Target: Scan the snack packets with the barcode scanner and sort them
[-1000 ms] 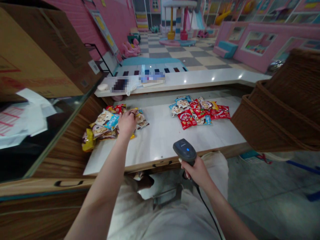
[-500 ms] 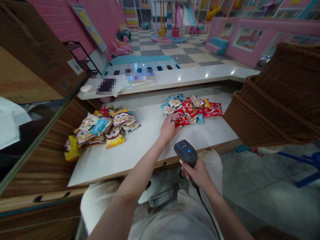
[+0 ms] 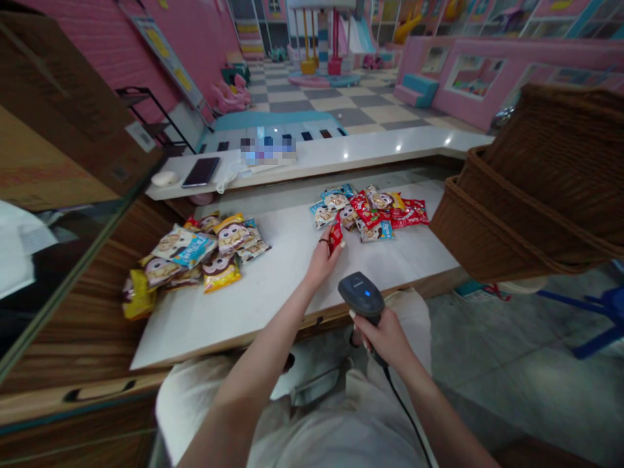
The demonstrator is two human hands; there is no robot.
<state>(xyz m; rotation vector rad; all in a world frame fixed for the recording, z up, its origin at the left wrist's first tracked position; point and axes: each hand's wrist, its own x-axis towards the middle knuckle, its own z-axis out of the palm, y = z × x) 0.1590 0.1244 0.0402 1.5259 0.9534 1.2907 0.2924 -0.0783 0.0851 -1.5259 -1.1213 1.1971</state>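
My left hand (image 3: 322,263) is shut on a small red snack packet (image 3: 335,237), holding it just off the near edge of the right-hand pile of snack packets (image 3: 373,211). These red, blue and white packets lie on a white counter (image 3: 273,305). A second pile of packets (image 3: 195,253), in blue, white and yellow, lies to the left, apart from my hand. My right hand (image 3: 390,338) grips a black corded barcode scanner (image 3: 361,294) above the counter's near edge, with a blue light showing on top.
A woven wicker basket (image 3: 521,208) juts in at the right, above the counter's end. A cardboard box (image 3: 58,110) fills the upper left. A dark phone (image 3: 201,171) lies on a raised white ledge (image 3: 370,153) beyond the counter. A play area with a checkered floor stretches behind.
My left hand has moved from the left pile to the right pile and now holds a red packet lifted from it. The scanner stays in my right hand, and the view has shifted slightly.
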